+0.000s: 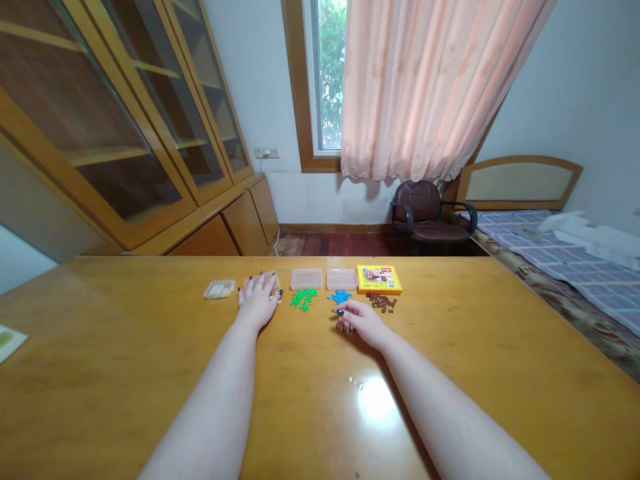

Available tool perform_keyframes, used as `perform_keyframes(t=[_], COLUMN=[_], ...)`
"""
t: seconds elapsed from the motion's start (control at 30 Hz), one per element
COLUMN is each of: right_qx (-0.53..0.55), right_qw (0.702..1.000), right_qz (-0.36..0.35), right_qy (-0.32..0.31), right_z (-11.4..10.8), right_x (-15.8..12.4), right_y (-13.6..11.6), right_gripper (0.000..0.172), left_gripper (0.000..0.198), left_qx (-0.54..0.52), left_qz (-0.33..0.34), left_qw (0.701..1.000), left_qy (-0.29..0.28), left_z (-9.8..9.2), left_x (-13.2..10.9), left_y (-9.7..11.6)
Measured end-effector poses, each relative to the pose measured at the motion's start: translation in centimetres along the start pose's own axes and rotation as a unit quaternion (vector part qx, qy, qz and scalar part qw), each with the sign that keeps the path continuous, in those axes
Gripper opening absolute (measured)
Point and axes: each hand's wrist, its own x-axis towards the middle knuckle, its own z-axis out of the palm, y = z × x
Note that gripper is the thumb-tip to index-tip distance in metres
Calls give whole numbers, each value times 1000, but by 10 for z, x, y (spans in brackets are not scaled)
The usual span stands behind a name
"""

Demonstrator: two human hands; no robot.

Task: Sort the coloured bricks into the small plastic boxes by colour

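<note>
My left hand (259, 303) lies palm down with its fingers spread over a clear plastic box (273, 279), which it mostly hides. A few small pale bits show beside its thumb. My right hand (364, 323) rests on its side near the table, fingers curled and thumb against the index finger; whether anything is pinched there is too small to tell. Just beyond it lies a pile of small blue pieces (341, 297). Small green pieces (303, 299) are scattered between the two hands. Brown pieces (383, 303) lie to the right of my right hand.
Behind the piles stand two clear plastic trays (307, 279) (342, 279) and a yellow box (379, 279). Another clear box (219, 289) with a pale label sits at left. Everything is on a glossy wooden table (300, 400). An armchair (425, 210) and a bed (575, 267) stand beyond.
</note>
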Motion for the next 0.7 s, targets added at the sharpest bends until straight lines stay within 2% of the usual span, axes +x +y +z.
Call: perform_keyframes(t=[0.17,0.4,0.6,0.7], right_qx=[-1,3,15,19], right_qw=[1000,1000,1000,1000], right_qz=[4,-4,0,-3], right_qy=[-3,1,2,5], right_z=[0,-1,-1,0], right_x=[-1,-1,1,1], right_y=[-1,0,0,-1], right_gripper=[22,21,20,19], left_gripper=[60,70,74,73], left_qx=[-1,-13,-11,3], left_qz=[19,28,43,88], left_qw=[999,991,991,990], left_qy=[-33,-130,-126,-107], left_z=[-4,-14,-19,-21], left_x=[-4,-28,-62,-89], left_y=[1,10,21,27])
